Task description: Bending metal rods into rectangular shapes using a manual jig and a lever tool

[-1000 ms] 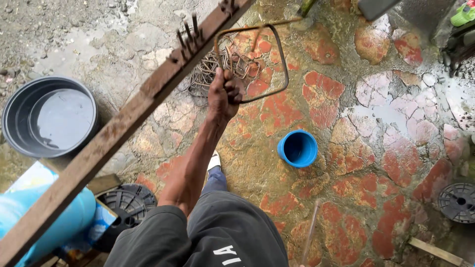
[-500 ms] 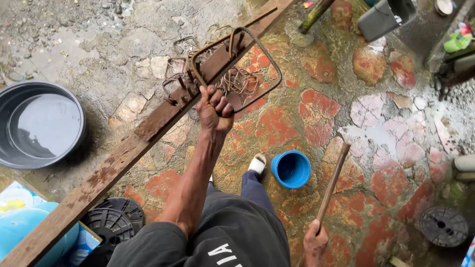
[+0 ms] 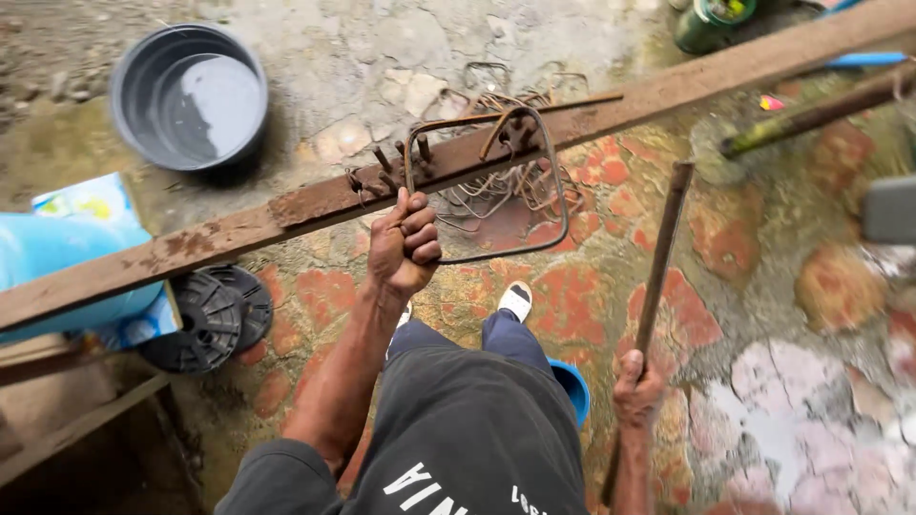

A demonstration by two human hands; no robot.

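Since half a second ago, view and beam have swung; the right hand has raised its rod. Leftmost sits a grey bucket (image 3: 188, 95). Left hand (image 3: 405, 243), fingers clenched, grips the bent rebar loop (image 3: 487, 186) hooked over pegs on the rusty beam (image 3: 286, 205), which runs lower-left to upper-right above stone paving (image 3: 763, 315). Right hand (image 3: 637, 391) clasps the upright rod (image 3: 658, 267).
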